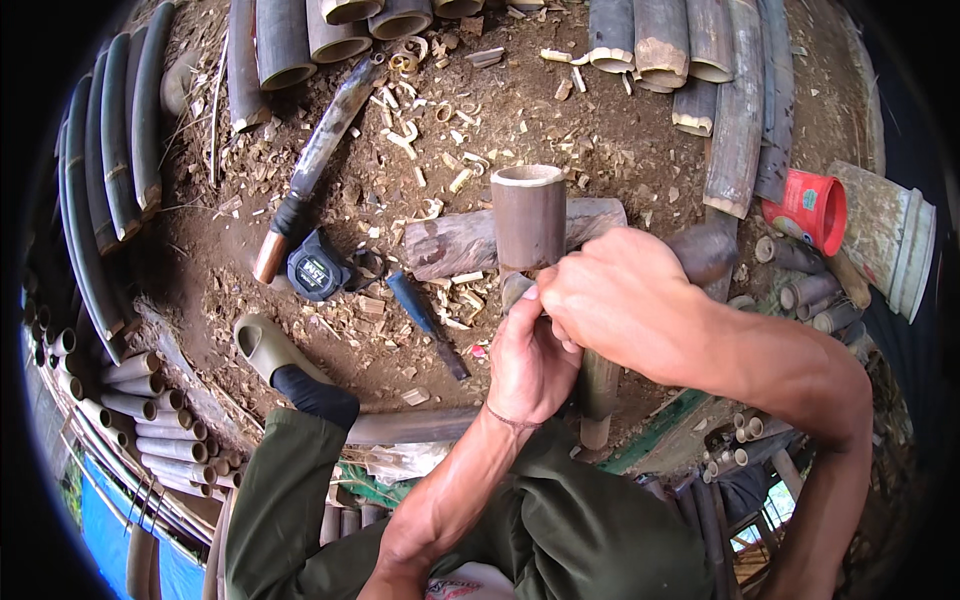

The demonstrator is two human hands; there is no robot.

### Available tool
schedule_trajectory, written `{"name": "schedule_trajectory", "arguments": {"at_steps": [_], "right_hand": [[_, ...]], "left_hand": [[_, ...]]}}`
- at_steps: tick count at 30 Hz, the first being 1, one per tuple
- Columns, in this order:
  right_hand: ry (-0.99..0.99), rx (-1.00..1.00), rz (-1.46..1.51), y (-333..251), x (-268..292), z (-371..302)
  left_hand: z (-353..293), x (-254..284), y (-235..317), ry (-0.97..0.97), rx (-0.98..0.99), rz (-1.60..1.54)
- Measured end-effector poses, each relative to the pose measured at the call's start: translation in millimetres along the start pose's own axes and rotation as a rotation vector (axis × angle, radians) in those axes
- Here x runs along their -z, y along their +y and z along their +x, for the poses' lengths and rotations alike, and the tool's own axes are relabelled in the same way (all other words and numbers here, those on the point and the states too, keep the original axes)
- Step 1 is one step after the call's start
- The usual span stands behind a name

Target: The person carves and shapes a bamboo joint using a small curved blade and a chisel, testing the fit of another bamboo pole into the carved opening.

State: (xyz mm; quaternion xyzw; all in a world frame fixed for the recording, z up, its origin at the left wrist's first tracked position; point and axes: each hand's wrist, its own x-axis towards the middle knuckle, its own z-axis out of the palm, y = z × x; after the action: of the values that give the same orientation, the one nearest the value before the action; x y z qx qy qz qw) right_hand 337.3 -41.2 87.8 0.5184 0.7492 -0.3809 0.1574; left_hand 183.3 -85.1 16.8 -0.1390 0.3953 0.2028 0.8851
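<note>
Both hands meet in front of an upright bamboo tube (530,225) with a pale cut rim. My left hand (530,375), palm up, has its thumb and fingers closed around a small grey-brown rounded piece (514,290) just below the tube; its kind is unclear. Curled into a fist, my right hand (615,290) presses against the left fingertips, and whatever lies inside it is hidden. Behind the tube, a short log (445,245) lies crosswise on the ground. Under my hands a bamboo length (598,395) shows in part.
Left of the log lie a blue-handled chisel-like tool (415,305), a tape measure (318,268) and a long tool with a black-wrapped grip (318,165). Bamboo poles (120,130) and cut bamboo (175,450) surround the shaving-strewn dirt. A red container (808,210) and a pale bucket (885,235) lie right.
</note>
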Motion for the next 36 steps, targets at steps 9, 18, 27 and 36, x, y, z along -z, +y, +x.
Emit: {"name": "schedule_trajectory", "arguments": {"at_steps": [9,18,27,36], "right_hand": [[0.117,-0.034,-0.022,15.3,-35.1,2.9],[0.768,-0.62,1.473,-91.9,-144.8,-31.4],[0.205,-0.647,2.058,-93.7,-105.4,54.4],[0.632,-0.211,2.697,-89.4,-90.9,41.7]], "left_hand": [[-15.3,-2.2,12.9,-0.047,0.115,0.263],[-94.2,41.8,19.2,-0.216,-0.142,1.799],[-76.2,48.6,112.5,0.164,-0.259,2.128],[-54.6,-66.2,155.3,-0.156,-0.328,2.683]]}}
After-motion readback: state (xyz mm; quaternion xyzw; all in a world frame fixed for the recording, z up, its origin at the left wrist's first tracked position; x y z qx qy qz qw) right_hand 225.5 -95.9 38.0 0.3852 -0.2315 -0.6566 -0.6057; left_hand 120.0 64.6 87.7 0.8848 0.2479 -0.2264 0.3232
